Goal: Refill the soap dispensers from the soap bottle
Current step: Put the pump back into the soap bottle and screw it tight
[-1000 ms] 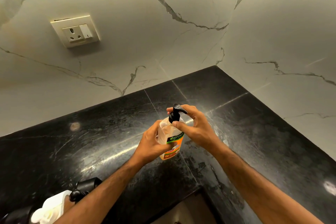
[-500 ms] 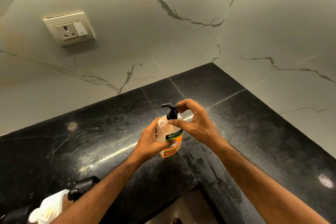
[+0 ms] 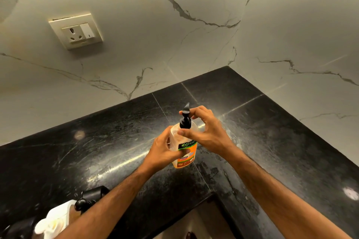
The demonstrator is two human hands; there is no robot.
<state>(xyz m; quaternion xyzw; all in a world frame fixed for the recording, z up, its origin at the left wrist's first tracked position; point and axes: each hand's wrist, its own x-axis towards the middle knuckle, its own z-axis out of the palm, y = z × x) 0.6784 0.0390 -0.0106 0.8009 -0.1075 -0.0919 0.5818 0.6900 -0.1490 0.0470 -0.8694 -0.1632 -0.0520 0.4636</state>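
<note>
A clear soap dispenser point(image 3: 186, 149) with an orange and green label stands on the black counter point(image 3: 97, 151). My left hand point(image 3: 165, 149) wraps around its body from the left. My right hand point(image 3: 206, 132) grips its black pump top point(image 3: 185, 120), thumb on the collar and fingers behind the nozzle, which points away from me. A white soap bottle point(image 3: 54, 219) lies at the bottom left, partly hidden by my left forearm.
Black rounded objects point(image 3: 91, 196) sit beside the white bottle at bottom left. A wall socket with a switch point(image 3: 76, 32) is on the marble wall. The counter runs into a corner at the back right. A recessed opening point(image 3: 194, 225) lies below the counter's front edge.
The pump nozzle has turned from pointing right, through left, to pointing away from me as my right hand twists the top. My left hand keeps holding the dispenser body.
</note>
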